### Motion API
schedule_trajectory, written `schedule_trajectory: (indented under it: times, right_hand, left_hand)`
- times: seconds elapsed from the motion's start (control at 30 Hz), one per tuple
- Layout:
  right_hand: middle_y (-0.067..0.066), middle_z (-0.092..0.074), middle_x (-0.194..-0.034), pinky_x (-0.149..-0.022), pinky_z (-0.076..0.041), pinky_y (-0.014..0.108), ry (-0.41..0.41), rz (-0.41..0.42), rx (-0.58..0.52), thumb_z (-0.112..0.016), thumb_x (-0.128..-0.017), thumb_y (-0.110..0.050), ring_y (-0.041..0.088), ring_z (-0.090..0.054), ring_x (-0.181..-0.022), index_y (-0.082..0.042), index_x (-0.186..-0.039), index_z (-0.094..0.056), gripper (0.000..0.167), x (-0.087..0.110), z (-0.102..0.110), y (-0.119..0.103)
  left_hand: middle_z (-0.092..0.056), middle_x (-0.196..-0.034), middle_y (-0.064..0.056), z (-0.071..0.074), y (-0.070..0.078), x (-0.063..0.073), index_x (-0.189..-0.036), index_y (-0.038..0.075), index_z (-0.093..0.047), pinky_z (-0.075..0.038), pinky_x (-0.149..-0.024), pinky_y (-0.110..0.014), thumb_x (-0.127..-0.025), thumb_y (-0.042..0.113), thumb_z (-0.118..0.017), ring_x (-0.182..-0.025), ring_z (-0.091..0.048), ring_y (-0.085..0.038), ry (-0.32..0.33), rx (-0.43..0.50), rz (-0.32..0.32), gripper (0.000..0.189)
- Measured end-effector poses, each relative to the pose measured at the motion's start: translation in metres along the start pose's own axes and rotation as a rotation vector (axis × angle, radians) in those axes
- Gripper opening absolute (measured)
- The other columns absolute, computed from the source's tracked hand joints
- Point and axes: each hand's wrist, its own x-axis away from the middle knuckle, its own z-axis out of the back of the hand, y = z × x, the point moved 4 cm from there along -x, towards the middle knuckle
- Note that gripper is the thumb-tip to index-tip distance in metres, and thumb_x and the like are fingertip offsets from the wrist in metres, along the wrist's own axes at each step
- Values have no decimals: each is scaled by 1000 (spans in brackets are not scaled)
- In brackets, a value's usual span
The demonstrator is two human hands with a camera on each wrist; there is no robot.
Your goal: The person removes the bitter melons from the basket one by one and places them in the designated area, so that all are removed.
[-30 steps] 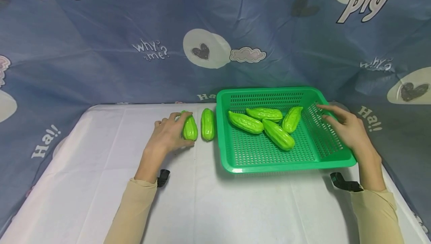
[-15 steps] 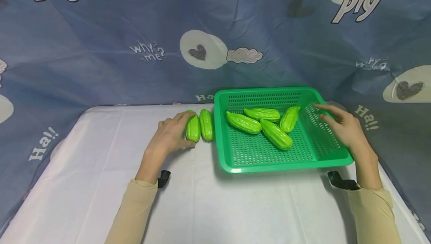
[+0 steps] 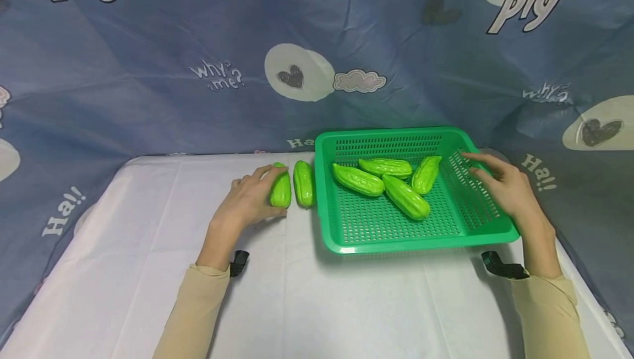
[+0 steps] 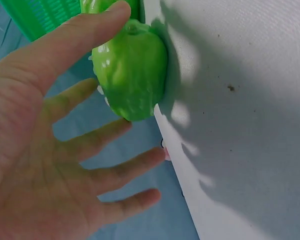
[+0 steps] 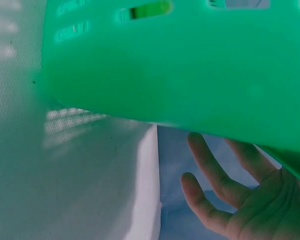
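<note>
My left hand (image 3: 247, 196) is around the left side of a green bitter melon (image 3: 280, 189) on the white table. In the left wrist view its thumb overlaps the melon's near end (image 4: 132, 75), and the other fingers are spread and fairly straight. A second bitter melon (image 3: 304, 184) lies just to the right, beside the green plastic basket (image 3: 391, 248). Several more bitter melons (image 3: 407, 197) lie in the basket. My right hand (image 3: 512, 191) is at the basket's right side, index finger and thumb over the rim. In the right wrist view the basket wall hides part of that hand.
A white cloth covers the table (image 3: 366, 304). Behind it hangs a blue printed curtain (image 3: 163, 94). The basket stands near the table's far edge. Black wrist mounts (image 3: 502, 266) stick out beneath both wrists.
The melon by my left hand shifted right toward the second melon, then slightly back left. My left hand barely moved. The right hand and basket stay as they were; the view shifted slightly.
</note>
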Motion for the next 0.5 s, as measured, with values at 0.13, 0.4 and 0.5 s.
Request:
schedule_trajectory:
  times: [0.13,0.4,0.5]
  right_hand:
    - [19,-43,-171,-111,-35,83,0,-7,-1,-52,-112,-51,62,-40,-150,-29,-159,-55,52,0,0,0]
    - [20,-44,-170,-112,-35,83,-1,3,-3,-52,-112,-49,62,-40,-151,-27,-159,-55,52,0,0,0]
    - [19,-44,-170,-112,-35,83,-2,3,-1,-52,-112,-49,62,-39,-151,-28,-159,-55,51,-1,0,0]
  left_hand:
    - [-47,-164,-26,0,-1,1,-166,22,-37,-41,-115,-74,-85,36,-93,-134,-59,-57,-6,-9,28,100]
    - [-61,-152,-25,-5,0,1,-168,19,-34,-46,-109,-71,-87,36,-91,-127,-66,-52,-23,-27,25,101]
    - [-62,-152,-25,-5,1,2,-168,19,-34,-46,-108,-70,-87,38,-91,-127,-66,-51,-19,-32,21,100]
